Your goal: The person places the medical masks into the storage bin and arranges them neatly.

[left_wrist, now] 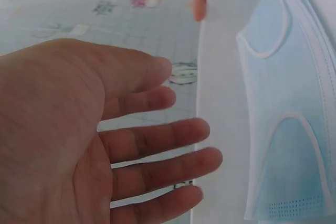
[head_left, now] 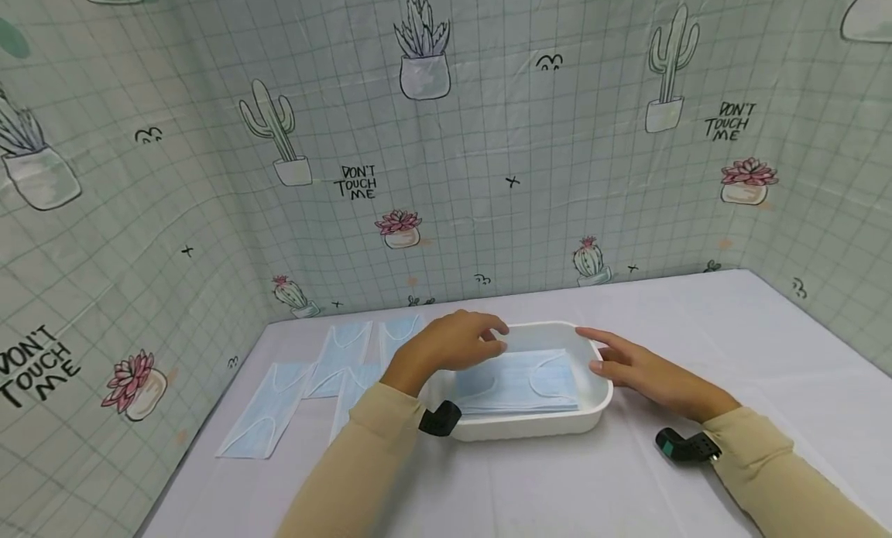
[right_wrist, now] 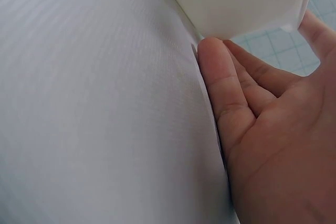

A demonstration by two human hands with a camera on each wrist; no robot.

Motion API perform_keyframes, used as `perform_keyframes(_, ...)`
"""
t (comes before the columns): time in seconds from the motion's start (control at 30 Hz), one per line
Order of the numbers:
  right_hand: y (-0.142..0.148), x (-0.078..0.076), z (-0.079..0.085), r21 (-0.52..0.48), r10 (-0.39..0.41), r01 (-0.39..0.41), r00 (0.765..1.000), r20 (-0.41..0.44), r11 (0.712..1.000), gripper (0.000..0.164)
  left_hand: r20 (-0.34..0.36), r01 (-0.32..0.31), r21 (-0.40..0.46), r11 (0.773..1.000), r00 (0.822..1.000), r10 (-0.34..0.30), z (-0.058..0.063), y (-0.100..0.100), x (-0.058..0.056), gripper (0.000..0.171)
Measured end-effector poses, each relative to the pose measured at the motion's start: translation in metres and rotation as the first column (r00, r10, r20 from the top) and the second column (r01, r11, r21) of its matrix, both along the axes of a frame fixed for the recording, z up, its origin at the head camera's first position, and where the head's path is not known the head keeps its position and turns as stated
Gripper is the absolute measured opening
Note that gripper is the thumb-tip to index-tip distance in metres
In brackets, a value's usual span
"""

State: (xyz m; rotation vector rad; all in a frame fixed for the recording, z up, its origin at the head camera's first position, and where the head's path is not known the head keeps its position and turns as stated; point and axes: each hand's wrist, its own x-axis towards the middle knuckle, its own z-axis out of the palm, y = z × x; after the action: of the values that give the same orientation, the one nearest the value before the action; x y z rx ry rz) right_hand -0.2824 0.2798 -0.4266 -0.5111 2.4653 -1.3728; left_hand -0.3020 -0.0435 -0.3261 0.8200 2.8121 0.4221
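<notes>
A white plastic tray (head_left: 536, 427) stands on the table with a small stack of light blue face masks (head_left: 516, 383) lying flat in it. My left hand (head_left: 460, 341) hovers over the tray's left side, its fingers loosely bent and holding nothing. In the left wrist view its fingers are spread apart beside the masks (left_wrist: 289, 93). My right hand (head_left: 644, 379) touches the tray's right side, with fingertips at the rim. Its fingers (right_wrist: 218, 66) lie extended low against the outer wall in the right wrist view.
Several more blue face masks (head_left: 261, 414) lie spread, partly overlapping, on the table left of the tray. My left forearm hides part of them. A white cloth covers the table (head_left: 543, 491). Behind and at the sides hangs a cactus-print curtain (head_left: 474, 135).
</notes>
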Motion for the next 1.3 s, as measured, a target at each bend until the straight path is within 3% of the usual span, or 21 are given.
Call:
perform_keyframes(0.17,0.000,0.001,0.000,0.005,0.000,0.000,1.000,-0.005,1.000,0.059,-0.042,-0.030,0.068,0.997,0.999,0.033,0.000,-0.015,0.014,0.034)
perform_keyframes(0.3,0.000,-0.001,0.001,0.009,0.002,-0.002,1.000,-0.015,1.000,0.058,-0.086,-0.052,0.189,0.981,0.994,0.070,-0.003,-0.032,0.019,0.030)
perform_keyframes(0.47,-0.001,-0.002,0.003,0.018,-0.002,0.002,1.000,-0.007,1.000,0.058,-0.110,-0.089,0.406,0.910,0.983,0.145,-0.011,-0.058,0.020,0.026)
perform_keyframes(0.57,-0.001,-0.002,0.003,0.022,-0.003,0.003,1.000,-0.004,1.000,0.059,-0.084,-0.140,0.477,0.868,0.975,0.204,-0.016,-0.070,0.021,0.024)
perform_keyframes(0.7,0.000,-0.001,0.002,0.018,-0.003,0.003,1.000,0.002,1.000,0.058,-0.064,-0.187,0.504,0.843,0.966,0.252,-0.023,-0.082,0.023,0.023)
perform_keyframes(1.0,-0.001,0.001,0.003,0.003,0.008,-0.008,1.000,-0.017,1.000,0.060,-0.034,-0.251,0.505,0.826,0.950,0.310,-0.036,-0.108,0.022,0.023)
perform_keyframes(1.2,-0.001,0.001,0.002,-0.002,0.005,-0.005,1.000,-0.016,1.000,0.060,-0.053,-0.278,0.464,0.841,0.939,0.339,-0.041,-0.136,0.023,0.026)
perform_keyframes(1.3,-0.001,0.002,0.002,-0.007,0.005,-0.005,1.000,-0.012,1.000,0.060,-0.055,-0.297,0.460,0.837,0.931,0.361,-0.043,-0.152,0.022,0.027)
